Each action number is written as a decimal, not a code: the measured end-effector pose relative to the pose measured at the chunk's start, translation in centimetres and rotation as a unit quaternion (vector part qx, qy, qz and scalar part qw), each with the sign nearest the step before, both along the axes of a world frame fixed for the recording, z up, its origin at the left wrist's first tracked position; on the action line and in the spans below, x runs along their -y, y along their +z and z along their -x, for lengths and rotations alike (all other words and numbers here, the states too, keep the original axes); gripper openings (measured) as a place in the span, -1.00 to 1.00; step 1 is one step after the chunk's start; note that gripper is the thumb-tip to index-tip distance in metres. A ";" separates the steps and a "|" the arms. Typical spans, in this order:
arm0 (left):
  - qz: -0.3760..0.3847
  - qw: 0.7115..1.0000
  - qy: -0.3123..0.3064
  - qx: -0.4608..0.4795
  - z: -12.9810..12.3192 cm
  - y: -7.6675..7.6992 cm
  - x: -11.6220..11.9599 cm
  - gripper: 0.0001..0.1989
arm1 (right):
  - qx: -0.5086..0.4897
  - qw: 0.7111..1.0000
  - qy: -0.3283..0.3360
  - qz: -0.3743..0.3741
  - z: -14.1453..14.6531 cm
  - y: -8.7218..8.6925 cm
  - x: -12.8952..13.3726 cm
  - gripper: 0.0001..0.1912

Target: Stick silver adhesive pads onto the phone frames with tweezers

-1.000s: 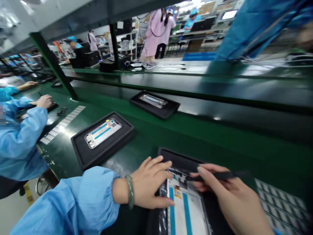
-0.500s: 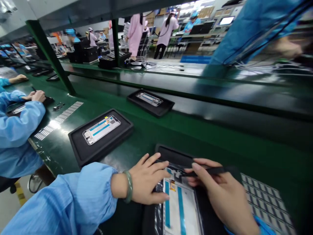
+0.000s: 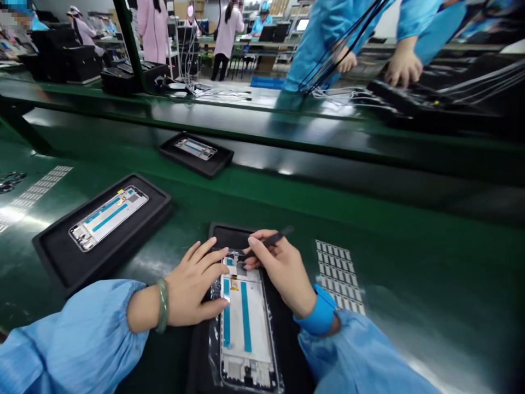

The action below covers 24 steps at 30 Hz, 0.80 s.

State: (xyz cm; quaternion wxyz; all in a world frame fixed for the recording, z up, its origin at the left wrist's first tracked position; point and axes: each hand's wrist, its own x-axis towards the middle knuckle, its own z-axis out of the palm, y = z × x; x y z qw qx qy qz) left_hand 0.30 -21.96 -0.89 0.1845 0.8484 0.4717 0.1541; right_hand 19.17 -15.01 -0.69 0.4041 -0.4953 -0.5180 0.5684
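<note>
A silver phone frame [image 3: 256, 317] with two blue strips and a small orange flex piece lies on clear film in a black foam tray [image 3: 229, 234]. My left hand [image 3: 194, 287] lies palm down over its left side, fingers spread, fingertips at the frame's upper left edge. In my right hand [image 3: 283, 268] is a slim black tool, seemingly tweezers [image 3: 281, 235], pinched between thumb and fingers. Its lower end points at the top of the frame; the tip is partly hidden by my fingers.
Two more black trays, each with a phone frame, stand left [image 3: 45, 243] and farther back [image 3: 225, 158]. A sheet of small rectangular pieces [image 3: 338, 271] lies to the right. A green rail [image 3: 262, 123] crosses behind. Beyond it, a co-worker's hand [image 3: 404, 65] touches black equipment among cables.
The view has swung right, so the trays appear farther left and more of the phone frame's lower end shows. Both hands remain at its top. The co-worker's hands opposite now show clearly.
</note>
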 end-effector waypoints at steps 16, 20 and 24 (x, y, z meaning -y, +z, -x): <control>0.000 1.000 -0.009 -0.008 0.2 0.2 0.0 -0.55 | 0.022 1.000 -0.007 -0.004 0.0 0.0 0.2 -0.61; 0.001 1.000 -0.009 -0.003 0.2 0.3 0.0 -0.56 | 0.025 1.000 -0.006 -0.003 0.0 -0.1 0.1 -0.60; 0.004 1.000 -0.008 0.001 0.1 0.2 0.0 -0.56 | 0.029 1.000 0.005 -0.010 0.0 -0.3 0.0 -0.61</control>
